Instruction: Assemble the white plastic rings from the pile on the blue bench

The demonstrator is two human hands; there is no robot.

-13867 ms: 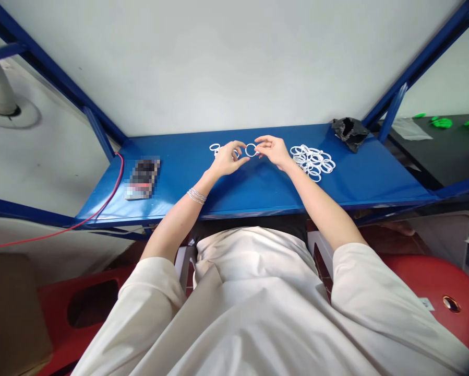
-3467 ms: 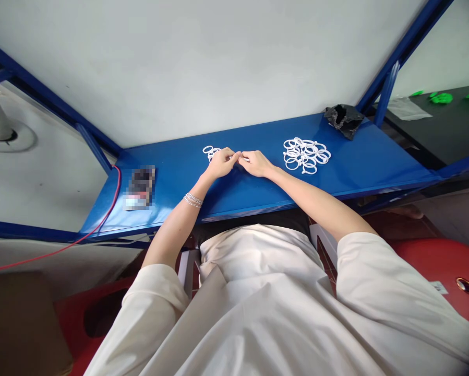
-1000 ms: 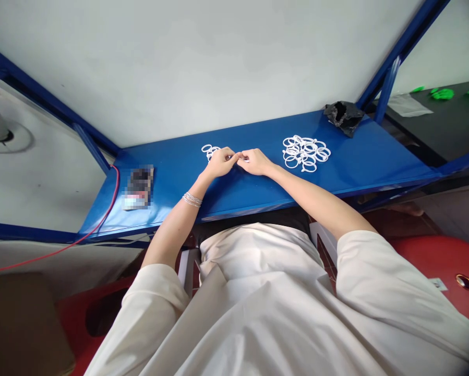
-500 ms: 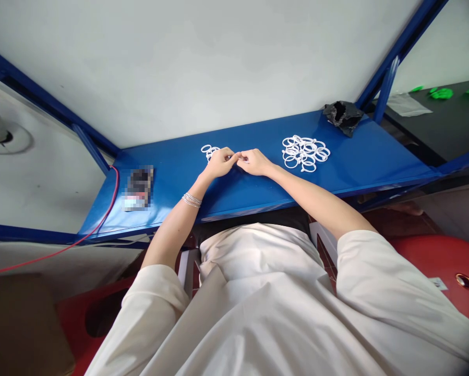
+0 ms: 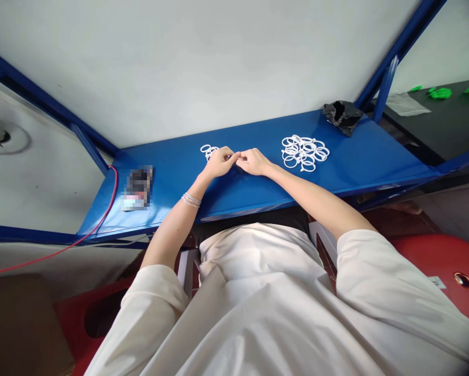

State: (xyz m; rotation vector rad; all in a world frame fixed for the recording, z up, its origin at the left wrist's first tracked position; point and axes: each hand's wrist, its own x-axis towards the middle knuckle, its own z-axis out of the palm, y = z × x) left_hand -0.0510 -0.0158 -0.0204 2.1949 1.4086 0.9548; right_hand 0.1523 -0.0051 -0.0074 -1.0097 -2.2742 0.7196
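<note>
Works at a blue table, left hand and right hand close together above it, fingers of both curled inward, tips meeting or all but meeting. Shows no more than a pale trace at the pinch; impossible to tell, behind the knuckles, whether clamped on a ring or on nothing. Features white rings to either side of the fingers: a small cluster of rings just beyond the left fingers, partly covered by them, and an overlapping pile of rings well to their right.

Risks a sprung or dropped part at the fingertips, likeliest from a slack or off-centre pinch. Risks scattering the small cluster, through a sideways nudge from the left fingers so close by. Could drag neighbours along when lifting from the pile, rim lying over rim.

Includes, among containers, a crumpled black bag beyond the pile to the right of the fingers, mouth gaping, contents lost in the dark. Farther right of the fingers, on a dark table, shows a pale plastic bag or sheet, lying flat, with green pieces outside it. Well left of the fingers: a blurred-out object.
</note>
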